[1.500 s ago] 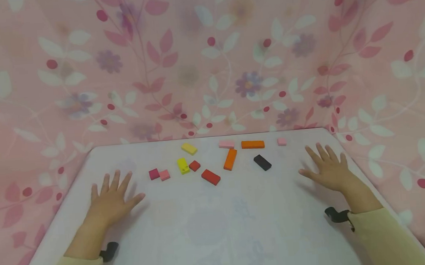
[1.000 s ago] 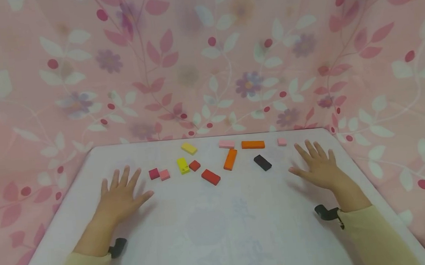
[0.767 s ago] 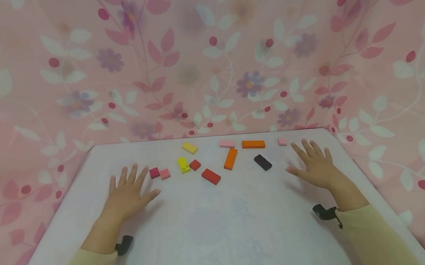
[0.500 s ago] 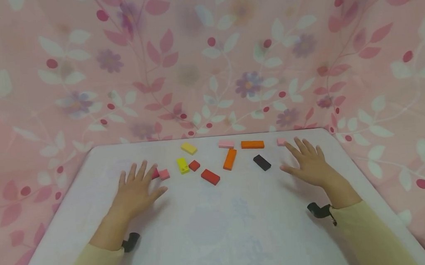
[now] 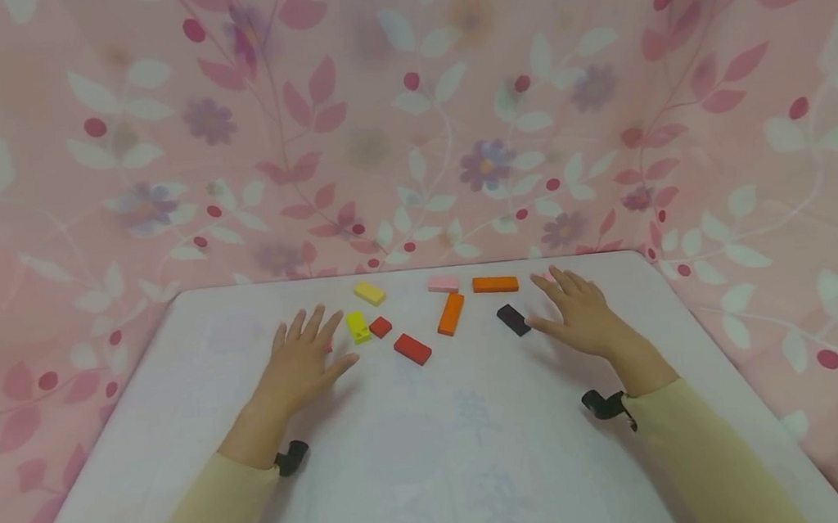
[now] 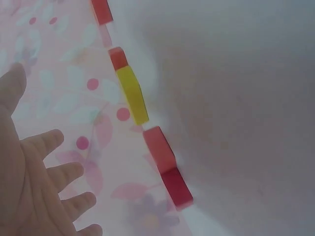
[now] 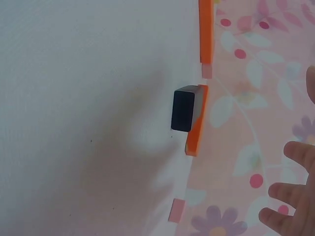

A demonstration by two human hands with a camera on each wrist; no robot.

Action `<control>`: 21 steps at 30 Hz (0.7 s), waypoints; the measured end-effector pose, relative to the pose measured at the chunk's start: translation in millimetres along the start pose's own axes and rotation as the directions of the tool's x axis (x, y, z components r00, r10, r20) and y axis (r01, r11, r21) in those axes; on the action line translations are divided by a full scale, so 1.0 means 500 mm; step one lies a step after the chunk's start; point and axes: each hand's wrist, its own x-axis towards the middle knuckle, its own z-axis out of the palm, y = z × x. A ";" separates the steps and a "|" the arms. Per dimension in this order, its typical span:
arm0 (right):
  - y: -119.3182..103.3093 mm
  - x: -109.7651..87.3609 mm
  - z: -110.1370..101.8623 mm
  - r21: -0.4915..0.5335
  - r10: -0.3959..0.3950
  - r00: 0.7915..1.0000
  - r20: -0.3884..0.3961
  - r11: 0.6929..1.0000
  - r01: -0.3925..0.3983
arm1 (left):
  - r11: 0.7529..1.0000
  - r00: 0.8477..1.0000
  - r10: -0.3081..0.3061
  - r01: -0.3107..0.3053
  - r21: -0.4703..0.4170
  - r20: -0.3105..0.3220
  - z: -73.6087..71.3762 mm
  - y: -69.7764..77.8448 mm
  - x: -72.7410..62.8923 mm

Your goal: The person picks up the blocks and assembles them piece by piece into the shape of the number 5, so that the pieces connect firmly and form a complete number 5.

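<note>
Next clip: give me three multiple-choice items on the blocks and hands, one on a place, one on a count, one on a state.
1. Which block lies nearest the right hand?
A. the yellow block at the far edge
B. the black block
C. the long red block

2. How many orange blocks are on the table?
A. one
B. two
C. four

3. How is the left hand?
A. fingers spread, gripping nothing
B. closed in a fist
C. pinching a yellow block

Answers:
1 B: the head view shows the black block just beside the right hand's thumb.
2 B: one orange block lies along the far edge and another orange block lies slanted nearer the middle.
3 A: the left hand's fingers are straight and spread over the table, and none of them curls round a block.
</note>
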 end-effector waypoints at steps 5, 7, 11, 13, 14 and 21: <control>-0.013 0.020 0.009 0.014 -0.020 1.000 0.000 1.000 0.020 | 1.000 1.000 0.008 -0.008 0.003 -0.002 0.003 0.020 0.023; -0.017 0.026 0.014 0.025 -0.017 1.000 0.009 1.000 0.017 | 1.000 1.000 0.013 -0.013 0.003 -0.004 0.005 0.027 0.032; -0.024 0.039 0.019 0.063 -0.019 1.000 0.006 0.998 0.019 | 0.999 0.999 0.038 -0.038 -0.008 -0.013 0.007 0.042 0.051; -0.026 0.046 0.020 0.088 -0.028 1.000 -0.011 0.996 0.029 | 0.999 0.999 0.050 -0.051 -0.013 -0.015 0.008 0.050 0.062; -0.028 0.049 0.021 0.097 -0.037 0.999 -0.019 0.995 0.038 | 0.998 0.998 0.054 -0.054 -0.018 -0.013 0.008 0.054 0.067; -0.034 0.076 0.024 0.135 -0.066 0.997 -0.031 0.988 0.070 | 0.995 0.997 0.076 -0.076 -0.066 -0.001 0.008 0.079 0.106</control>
